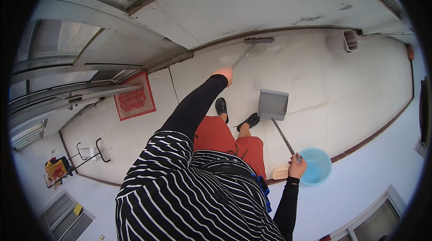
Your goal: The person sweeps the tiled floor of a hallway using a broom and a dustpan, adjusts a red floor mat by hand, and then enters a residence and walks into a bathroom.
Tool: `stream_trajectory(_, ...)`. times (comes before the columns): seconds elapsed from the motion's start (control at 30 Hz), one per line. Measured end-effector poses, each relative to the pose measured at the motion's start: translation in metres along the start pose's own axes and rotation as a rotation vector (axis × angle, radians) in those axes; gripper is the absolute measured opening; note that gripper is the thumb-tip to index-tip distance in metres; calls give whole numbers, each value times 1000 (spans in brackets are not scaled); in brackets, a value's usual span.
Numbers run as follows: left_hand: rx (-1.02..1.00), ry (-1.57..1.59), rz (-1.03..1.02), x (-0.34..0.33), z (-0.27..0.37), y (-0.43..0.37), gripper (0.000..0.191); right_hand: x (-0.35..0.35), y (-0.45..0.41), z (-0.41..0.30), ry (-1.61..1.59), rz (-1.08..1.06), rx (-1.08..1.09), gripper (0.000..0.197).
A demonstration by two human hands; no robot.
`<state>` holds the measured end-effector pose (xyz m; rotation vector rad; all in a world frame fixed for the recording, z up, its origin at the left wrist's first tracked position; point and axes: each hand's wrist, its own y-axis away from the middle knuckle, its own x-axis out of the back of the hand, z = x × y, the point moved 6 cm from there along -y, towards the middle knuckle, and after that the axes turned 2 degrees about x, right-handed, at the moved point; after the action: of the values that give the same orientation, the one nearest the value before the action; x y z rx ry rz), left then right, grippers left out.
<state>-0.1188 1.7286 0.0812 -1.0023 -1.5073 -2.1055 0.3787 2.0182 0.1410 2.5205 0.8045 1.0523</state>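
My left hand [224, 74] is closed around the grey handle of a broom [259, 40]; its dark bristles lie along the foot of the white wall. With my right hand [297, 167] I grip the upper end of the metal handle of a long-handled dustpan [273, 105]. The grey pan is on the pale tiled floor, just beside one of my black shoes [249, 121]. Under and beside my right hand stand a light blue plastic basin [316, 166] and a small peach-coloured container [280, 173].
A grey-white bin [341, 41] stands by the wall at the upper right. A red-bordered mat [135, 96] lies near the door at left. A folding trolley-like metal frame [88, 153] is at the lower left. Dark baseboard [368, 136] edges the floor.
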Motion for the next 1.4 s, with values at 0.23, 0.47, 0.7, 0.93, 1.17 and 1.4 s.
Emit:
stream_trajectory(0.23, 242, 35, 13, -7, -133, -6, 46, 9, -4, -11, 21, 24, 50, 35)
stream_trajectory(0.47, 350, 43, 6, -20, -278, 54, 68, 12, -11, -38, 30, 23, 87, 34)
stream_trajectory(0.7, 385, 73, 56, -21, -346, 95, 64, 9, -30, -62, 82, 14, 149, 35)
stream_trajectory(0.93, 463, 47, 34, -51, -386, 188, 48, -10, -51, -77, 72, 6, 185, 36)
stream_trajectory(1.17, 569, 286, 54, -130, -442, 280, 43, -32, -52, -90, 48, -83, 187, 36)
stream_trajectory(1.4, 825, 619, 148, -188, -479, 191, 32, 2, -43, -74, 132, -90, 160, 38)
